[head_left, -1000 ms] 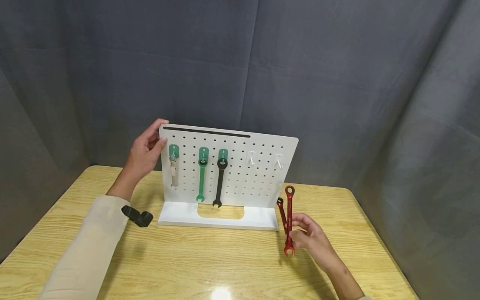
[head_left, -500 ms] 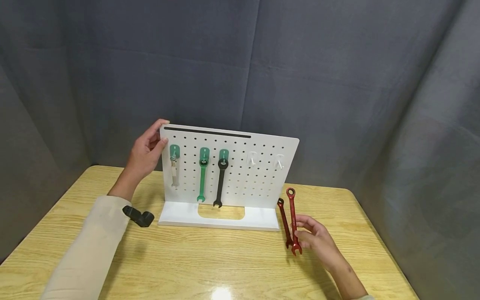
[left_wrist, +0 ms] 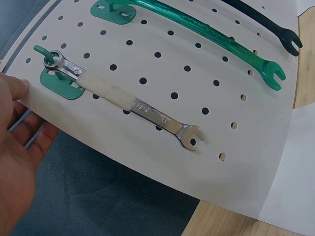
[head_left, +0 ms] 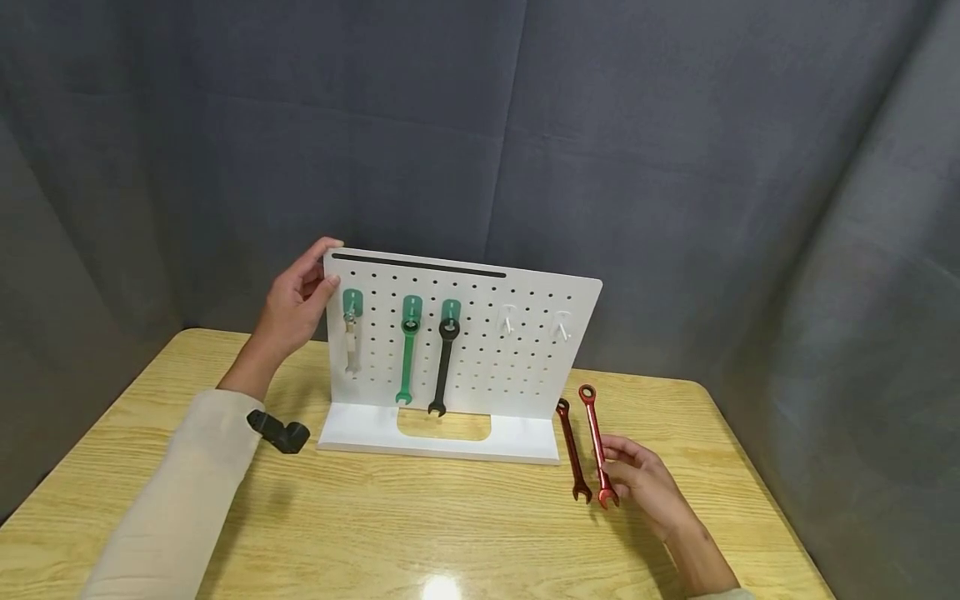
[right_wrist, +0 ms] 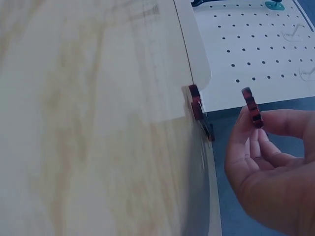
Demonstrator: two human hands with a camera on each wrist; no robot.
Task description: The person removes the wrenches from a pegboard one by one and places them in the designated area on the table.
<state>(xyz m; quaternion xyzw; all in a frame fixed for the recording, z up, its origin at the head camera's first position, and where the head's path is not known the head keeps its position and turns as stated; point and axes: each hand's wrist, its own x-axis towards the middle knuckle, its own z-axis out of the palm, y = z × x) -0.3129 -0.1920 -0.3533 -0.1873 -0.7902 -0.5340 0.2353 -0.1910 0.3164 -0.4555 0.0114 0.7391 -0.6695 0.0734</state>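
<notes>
R hand pinches red wrench, now shifted right, clear of dark red wrench; prob. free to lift alone; L hand grips white board.

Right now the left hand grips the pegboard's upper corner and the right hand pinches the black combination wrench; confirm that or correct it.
One part is wrong: the head view shows the right hand pinching a red combination wrench. The black combination wrench hangs from a green hook. The left hand does grip the pegboard's upper corner.
</notes>
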